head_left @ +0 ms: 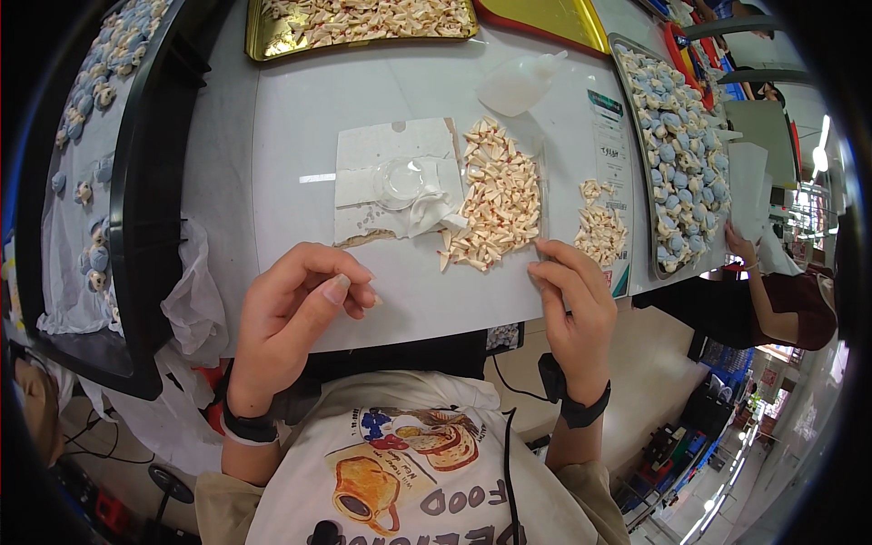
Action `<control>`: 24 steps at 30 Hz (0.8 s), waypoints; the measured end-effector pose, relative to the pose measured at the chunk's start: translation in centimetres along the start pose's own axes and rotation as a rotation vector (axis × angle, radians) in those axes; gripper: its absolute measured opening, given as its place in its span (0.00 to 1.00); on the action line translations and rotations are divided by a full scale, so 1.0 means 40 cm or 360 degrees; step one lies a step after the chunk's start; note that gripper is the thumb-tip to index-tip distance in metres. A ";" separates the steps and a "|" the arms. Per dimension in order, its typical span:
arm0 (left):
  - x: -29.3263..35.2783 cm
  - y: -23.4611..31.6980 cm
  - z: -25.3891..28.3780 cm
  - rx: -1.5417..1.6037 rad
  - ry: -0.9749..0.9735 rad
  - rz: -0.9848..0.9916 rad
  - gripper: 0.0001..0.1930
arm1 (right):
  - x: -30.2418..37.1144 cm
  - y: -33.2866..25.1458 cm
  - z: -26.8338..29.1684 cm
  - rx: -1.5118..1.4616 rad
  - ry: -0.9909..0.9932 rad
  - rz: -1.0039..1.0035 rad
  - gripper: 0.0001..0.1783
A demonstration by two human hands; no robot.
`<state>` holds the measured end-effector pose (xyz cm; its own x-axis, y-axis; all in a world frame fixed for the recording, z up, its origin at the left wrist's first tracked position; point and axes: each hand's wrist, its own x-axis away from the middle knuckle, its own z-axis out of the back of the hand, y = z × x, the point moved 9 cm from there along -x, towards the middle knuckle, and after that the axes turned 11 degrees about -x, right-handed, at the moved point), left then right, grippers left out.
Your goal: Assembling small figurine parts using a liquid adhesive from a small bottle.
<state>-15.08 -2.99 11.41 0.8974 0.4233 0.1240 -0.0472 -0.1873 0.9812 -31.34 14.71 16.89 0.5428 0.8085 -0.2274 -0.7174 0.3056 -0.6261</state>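
My left hand (pixel 295 313) hovers over the near edge of the white table. Its fingers are curled in with the thumb close against them, and whatever they may hold is hidden. At the near right corner of a pile of small cream wedge-shaped pieces with reddish marks (pixel 500 195), my right hand (pixel 579 295) has its fingers bent and loosely apart, the fingertips by a clear strip edge (pixel 544 200). Left of the pile lies a worn piece of cardboard (pixel 359 150). It bears a small clear round dish (pixel 400 180) and a crumpled white tissue (pixel 430 214).
Beyond stand a gold tray of similar pieces (pixel 251 36) and a translucent squeeze bottle (pixel 518 86). To the right are a smaller heap (pixel 601 232) on a printed sheet and a tray of blue-and-white pieces (pixel 658 263). A black rack (pixel 150 227) borders the left; a co-worker's hand (pixel 740 245) shows far right.
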 end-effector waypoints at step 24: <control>0.239 0.335 0.133 -0.1288 0.0657 -0.0762 0.06 | -0.051 0.144 0.151 0.0247 0.0220 -0.0247 0.11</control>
<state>-4.79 -6.17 24.96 0.6864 0.5971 -0.4152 -0.1428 0.6705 0.7280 -39.23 17.85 18.25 0.6987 0.6726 -0.2438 -0.6733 0.5029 -0.5420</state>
